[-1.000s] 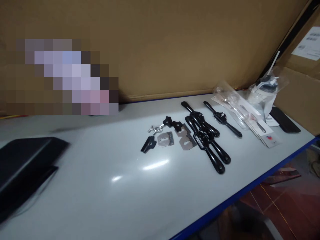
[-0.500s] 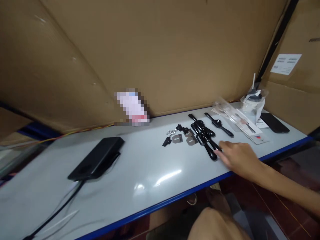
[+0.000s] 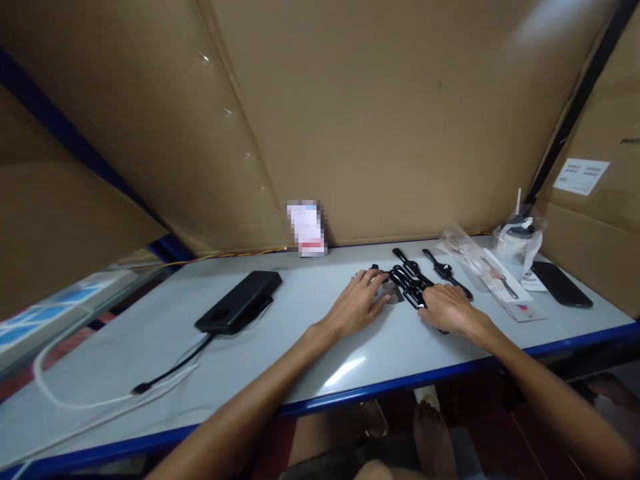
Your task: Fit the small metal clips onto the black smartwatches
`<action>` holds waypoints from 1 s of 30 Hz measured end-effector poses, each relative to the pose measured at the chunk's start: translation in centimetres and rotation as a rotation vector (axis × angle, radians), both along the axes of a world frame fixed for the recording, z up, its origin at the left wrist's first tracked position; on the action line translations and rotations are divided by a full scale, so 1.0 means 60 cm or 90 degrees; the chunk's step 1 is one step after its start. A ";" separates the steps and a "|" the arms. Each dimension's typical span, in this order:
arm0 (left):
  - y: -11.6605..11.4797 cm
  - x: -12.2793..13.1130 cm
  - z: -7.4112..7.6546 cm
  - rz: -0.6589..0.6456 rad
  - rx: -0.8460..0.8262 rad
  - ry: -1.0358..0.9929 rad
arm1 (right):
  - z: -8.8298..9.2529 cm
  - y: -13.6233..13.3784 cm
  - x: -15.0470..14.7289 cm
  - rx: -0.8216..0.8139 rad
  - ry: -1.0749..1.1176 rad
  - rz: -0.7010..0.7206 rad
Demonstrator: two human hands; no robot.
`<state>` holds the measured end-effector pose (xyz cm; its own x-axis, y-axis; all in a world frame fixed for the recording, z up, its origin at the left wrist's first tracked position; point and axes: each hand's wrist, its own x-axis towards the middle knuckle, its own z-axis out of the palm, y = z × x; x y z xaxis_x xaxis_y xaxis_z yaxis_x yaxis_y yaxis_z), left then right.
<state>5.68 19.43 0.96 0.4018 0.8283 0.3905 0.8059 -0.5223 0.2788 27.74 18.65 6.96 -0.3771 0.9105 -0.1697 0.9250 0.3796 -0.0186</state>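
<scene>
My left hand (image 3: 359, 303) lies palm down, fingers spread, over small metal parts. Grey flat blades (image 3: 393, 293) show beside its fingertips, and some parts are hidden under it. My right hand (image 3: 447, 308) is curled over the handle end of the black spokeshaves (image 3: 413, 288), which lie bunched together on the table. Its fingertips are partly hidden. One more black spokeshave (image 3: 444, 269) lies apart, behind my right hand.
Clear plastic packages with printed cards (image 3: 500, 280) lie to the right, near a bagged cup with a straw (image 3: 517, 237) and a black phone (image 3: 563, 283). A black power bank (image 3: 240, 303) with cables sits left. Cardboard (image 3: 350, 133) walls the back of the table.
My left hand has come into view and reached onto the small metal parts. My right hand has moved further over the spokeshaves' handles. The view has turned slightly left.
</scene>
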 end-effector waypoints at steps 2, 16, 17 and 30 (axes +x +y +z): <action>0.045 0.002 -0.007 -0.018 -0.013 0.058 | -0.006 -0.004 0.009 0.012 0.014 0.003; 0.069 -0.031 -0.047 -0.025 0.016 0.028 | -0.027 0.050 0.014 -0.009 0.132 -0.016; 0.069 -0.030 -0.046 -0.028 0.012 0.015 | -0.028 0.058 0.014 -0.028 0.179 -0.031; 0.061 -0.037 -0.035 -0.004 0.027 0.003 | -0.045 0.093 -0.096 -0.190 0.812 -0.144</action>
<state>3.45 23.07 -1.16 0.4087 0.8084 0.4237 0.8041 -0.5385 0.2518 21.97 24.20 4.25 -0.2657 0.9639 -0.0156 0.2390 0.0502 -0.9697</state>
